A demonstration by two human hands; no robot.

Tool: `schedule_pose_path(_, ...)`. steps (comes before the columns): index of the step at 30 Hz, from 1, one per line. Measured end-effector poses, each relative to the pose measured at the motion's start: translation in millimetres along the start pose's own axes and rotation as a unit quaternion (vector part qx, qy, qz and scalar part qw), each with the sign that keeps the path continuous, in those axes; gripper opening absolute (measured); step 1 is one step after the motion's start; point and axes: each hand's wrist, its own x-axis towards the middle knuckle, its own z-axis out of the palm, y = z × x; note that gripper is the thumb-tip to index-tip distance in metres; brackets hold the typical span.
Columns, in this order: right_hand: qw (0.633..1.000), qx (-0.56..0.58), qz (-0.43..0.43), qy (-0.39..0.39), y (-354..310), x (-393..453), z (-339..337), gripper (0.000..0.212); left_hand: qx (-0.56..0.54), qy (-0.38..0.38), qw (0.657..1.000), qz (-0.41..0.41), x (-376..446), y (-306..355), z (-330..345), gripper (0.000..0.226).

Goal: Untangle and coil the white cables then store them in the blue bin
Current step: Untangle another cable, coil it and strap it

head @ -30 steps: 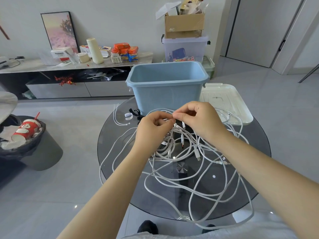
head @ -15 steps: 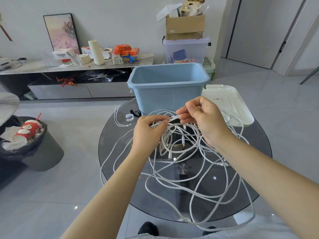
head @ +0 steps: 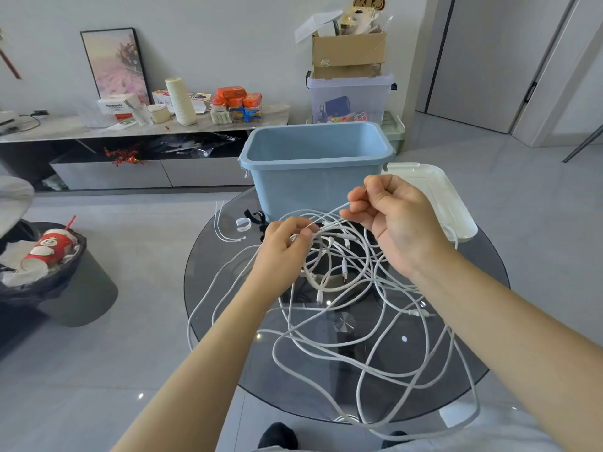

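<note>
In front of the blue bin (head: pixel 313 177), we work a knot of white cables (head: pixel 342 288) on the round glass surface (head: pixel 473 321): our left hand (head: pixel 284 246) pinches a cluster of strands just short of the bin's near wall, and our right hand (head: pixel 394 223) pinches a single strand end raised beside it, fingers curled. The bulk of the tangle sprawls from the bin toward us, with loops hanging over the surface's near edge and its side away from the white lid (head: pixel 434 197), which lies flat beside the bin. Nothing is coiled yet and the bin looks empty, so we judge the job barely begun. The risk as we see it: a hard pull on the raised strand could cinch the knot tighter, or drag the overhanging loops off the edge and take more cable with them. Our fingers hide the point where the strands cross, and we cannot count how many separate cables lie in the pile.
</note>
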Motion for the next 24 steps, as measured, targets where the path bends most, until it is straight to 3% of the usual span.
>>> schedule_pose_path(2, 0.998, 0.061, 0.027, 0.002, 0.7, 1.1, 0.6, 0.019, 0.022, -0.033, 0.999, 0.001, -2.3, -0.3, -2.0, 0.004)
schedule_pose_path(4, 0.995, 0.093, 0.041, 0.003, 0.2, 2.0, 1.4, 0.019, 0.083, -0.043, 0.995, 0.032, -3.3, -5.8, -1.7, 0.028)
schedule_pose_path(6, 0.994, 0.096, 0.052, 0.006, -1.0, 2.5, 1.6, 0.02, 0.107, -0.021, 0.992, 0.056, -2.4, -8.6, -1.6, 0.033)
schedule_pose_path(11, 0.994, 0.074, 0.059, 0.047, -5.4, 7.0, -4.9, 0.024, 0.048, 0.017, 0.998, 0.032, 2.5, -12.3, -9.0, 0.025)
schedule_pose_path(16, 0.998, -0.027, 0.04, 0.041, 1.1, 1.3, -1.4, 0.02, -0.008, 0.027, 1.0, -0.01, 4.2, -12.1, -18.4, 0.021)
schedule_pose_path(20, 0.999, 0.021, 0.03, 0.023, 1.8, 6.1, -6.0, 0.015, 0.022, 0.064, 0.998, -0.016, 3.1, -7.4, -19.0, 0.021)
schedule_pose_path(22, 0.998, -0.037, 0.039, -0.022, 9.2, 5.0, -6.7, 0.01, 0.039, 0.076, 0.996, -0.014, 1.7, -5.6, -17.6, 0.022)
schedule_pose_path(24, 0.978, -0.177, 0.091, -0.06, 22.0, 2.5, -8.0, 0.042, 0.039, 0.08, 0.996, -0.016, 1.0, -3.7, -16.8, 0.022)
